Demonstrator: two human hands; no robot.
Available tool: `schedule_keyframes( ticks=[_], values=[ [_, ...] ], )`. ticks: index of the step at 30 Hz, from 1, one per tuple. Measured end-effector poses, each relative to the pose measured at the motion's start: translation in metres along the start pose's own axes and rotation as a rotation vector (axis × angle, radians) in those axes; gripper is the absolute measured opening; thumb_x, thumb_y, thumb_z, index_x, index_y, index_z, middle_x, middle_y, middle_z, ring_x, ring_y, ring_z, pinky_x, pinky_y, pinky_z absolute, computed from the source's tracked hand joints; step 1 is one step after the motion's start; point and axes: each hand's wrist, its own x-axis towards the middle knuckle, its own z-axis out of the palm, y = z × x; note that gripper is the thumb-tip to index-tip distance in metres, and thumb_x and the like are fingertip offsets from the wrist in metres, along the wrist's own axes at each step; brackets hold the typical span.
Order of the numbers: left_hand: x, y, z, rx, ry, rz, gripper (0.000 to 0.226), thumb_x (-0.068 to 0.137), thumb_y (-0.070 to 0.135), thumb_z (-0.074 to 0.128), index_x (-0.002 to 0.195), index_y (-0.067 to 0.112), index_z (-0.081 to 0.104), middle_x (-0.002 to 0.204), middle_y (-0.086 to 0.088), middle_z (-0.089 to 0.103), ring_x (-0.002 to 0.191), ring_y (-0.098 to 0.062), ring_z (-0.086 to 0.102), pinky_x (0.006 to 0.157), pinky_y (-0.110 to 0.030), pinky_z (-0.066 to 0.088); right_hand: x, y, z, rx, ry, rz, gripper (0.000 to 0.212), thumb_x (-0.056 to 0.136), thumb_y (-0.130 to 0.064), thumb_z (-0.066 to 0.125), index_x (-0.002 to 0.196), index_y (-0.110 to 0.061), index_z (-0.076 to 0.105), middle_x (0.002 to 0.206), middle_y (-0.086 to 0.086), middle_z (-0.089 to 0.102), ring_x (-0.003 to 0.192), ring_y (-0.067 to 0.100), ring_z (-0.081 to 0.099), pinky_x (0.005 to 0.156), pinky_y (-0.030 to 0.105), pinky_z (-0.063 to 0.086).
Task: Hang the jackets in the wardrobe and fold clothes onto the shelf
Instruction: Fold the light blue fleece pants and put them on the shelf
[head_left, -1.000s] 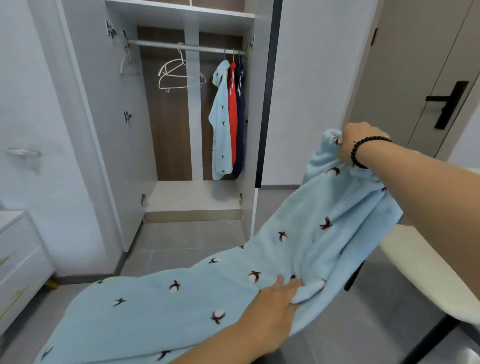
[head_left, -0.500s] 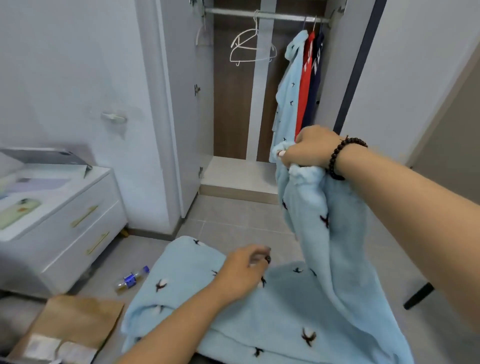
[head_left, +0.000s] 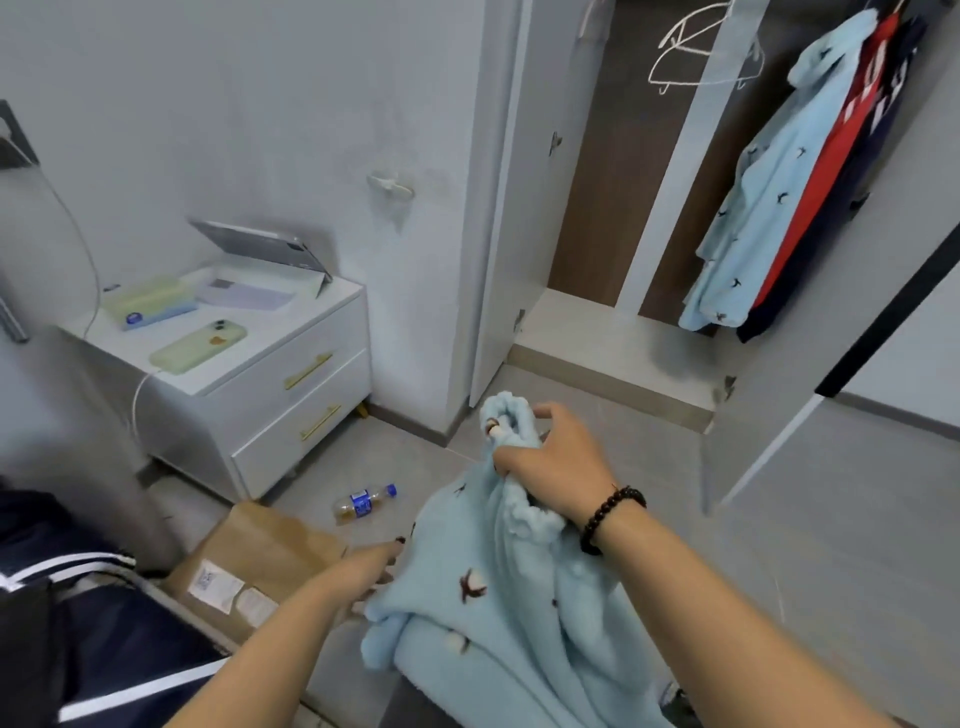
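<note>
So the fluffy light-blue garment with little dark bird prints isn't stretched wide anymore; a second ago it was spread out long between both hands, now it's gathered into a hanging bunch low in front of the person. The right hand has a fistful of the bunched top edge, fingers curled round it, index finger sticking out loose. The left hand has let go of the middle and sits at the left edge of the cloth with fingers fairly straight, touching it; I can't tell if it's pinching anything. My guess is it's being lined up for a fold. The open white wardrobe already holds 3 hung pieces, a matching light-blue bird-print jacket, a red one and a navy one, plus bare white wire hangers. On the floor nearby: a small plastic bottle with a blue label and a brown cardboard box, both potential trip spots. White 2-drawer nightstand stands left.
</note>
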Motion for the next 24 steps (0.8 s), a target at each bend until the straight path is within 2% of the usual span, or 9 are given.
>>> schedule_keyframes(
  ticks=[3, 6, 9, 10, 13, 17, 20, 24],
  values=[
    [0.022, -0.015, -0.001, -0.035, -0.159, -0.1, 0.051, 0.09, 0.056, 0.054, 0.099, 0.007, 0.067, 0.086, -0.014, 0.071, 0.075, -0.026, 0.066, 0.073, -0.035, 0.052, 0.004, 0.012, 0.029, 0.035, -0.017, 0.029, 0.044, 0.077, -0.04, 0.068, 0.113, -0.027, 0.047, 0.092, -0.019, 0.055, 0.079, -0.006, 0.054, 0.057, 0.013, 0.038],
    [0.037, -0.027, -0.002, -0.191, -0.341, -0.179, 0.059, 0.073, 0.064, 0.07, 0.099, 0.012, 0.078, 0.108, -0.018, 0.072, 0.098, -0.034, 0.069, 0.087, -0.045, 0.055, 0.007, 0.025, 0.042, 0.072, -0.061, 0.117, 0.046, 0.075, -0.035, 0.069, 0.114, -0.027, 0.045, 0.093, -0.018, 0.056, 0.08, -0.003, 0.058, 0.059, 0.015, 0.041],
    [0.049, -0.033, -0.001, -0.284, -0.466, -0.216, 0.071, 0.057, 0.06, 0.085, 0.107, 0.011, 0.075, 0.118, -0.02, 0.067, 0.104, -0.039, 0.066, 0.084, -0.047, 0.055, 0.015, 0.034, 0.04, 0.075, -0.07, 0.175, 0.046, 0.073, -0.033, 0.07, 0.113, -0.023, 0.051, 0.095, -0.014, 0.06, 0.083, 0.001, 0.061, 0.06, 0.017, 0.043],
    [0.052, -0.035, 0.001, -0.306, -0.484, -0.207, 0.074, 0.055, 0.06, 0.086, 0.11, 0.012, 0.074, 0.12, -0.02, 0.066, 0.107, -0.039, 0.065, 0.088, -0.048, 0.053, 0.017, 0.036, 0.038, 0.074, -0.067, 0.186, 0.045, 0.072, -0.034, 0.07, 0.112, -0.024, 0.052, 0.096, -0.013, 0.061, 0.083, 0.001, 0.061, 0.06, 0.018, 0.043],
    [0.06, -0.042, 0.01, -0.286, -0.511, -0.196, 0.076, 0.058, 0.067, 0.08, 0.118, 0.021, 0.071, 0.128, -0.013, 0.064, 0.119, -0.036, 0.059, 0.104, -0.051, 0.043, 0.019, 0.039, 0.033, 0.091, -0.079, 0.211, 0.044, 0.07, -0.033, 0.07, 0.11, -0.025, 0.054, 0.096, -0.012, 0.062, 0.083, 0.002, 0.062, 0.061, 0.02, 0.043],
    [0.066, -0.041, 0.026, -0.499, -0.488, -0.164, 0.08, 0.058, 0.049, 0.089, 0.125, 0.013, 0.065, 0.122, -0.017, 0.066, 0.112, -0.038, 0.063, 0.091, -0.05, 0.052, 0.016, 0.046, 0.03, 0.115, -0.069, 0.229, 0.043, 0.069, -0.034, 0.07, 0.108, -0.029, 0.052, 0.096, -0.012, 0.062, 0.081, 0.002, 0.063, 0.06, 0.019, 0.043],
    [0.053, -0.025, 0.021, -0.503, -0.539, -0.097, 0.065, 0.066, 0.051, 0.084, 0.118, 0.014, 0.07, 0.127, -0.019, 0.063, 0.116, -0.037, 0.061, 0.101, -0.051, 0.047, 0.014, 0.05, 0.024, 0.149, -0.049, 0.232, 0.042, 0.07, -0.032, 0.071, 0.108, -0.029, 0.054, 0.098, -0.011, 0.063, 0.081, 0.002, 0.063, 0.059, 0.018, 0.042],
    [0.03, 0.016, -0.004, -0.652, -0.369, 0.088, 0.053, 0.069, 0.03, 0.078, 0.114, 0.004, 0.069, 0.115, -0.023, 0.067, 0.1, -0.038, 0.067, 0.087, -0.045, 0.053, 0.01, 0.054, 0.011, 0.272, -0.029, 0.251, 0.035, 0.073, -0.025, 0.071, 0.105, -0.025, 0.057, 0.094, -0.007, 0.064, 0.072, 0.003, 0.063, 0.053, 0.015, 0.044]
  ],
)
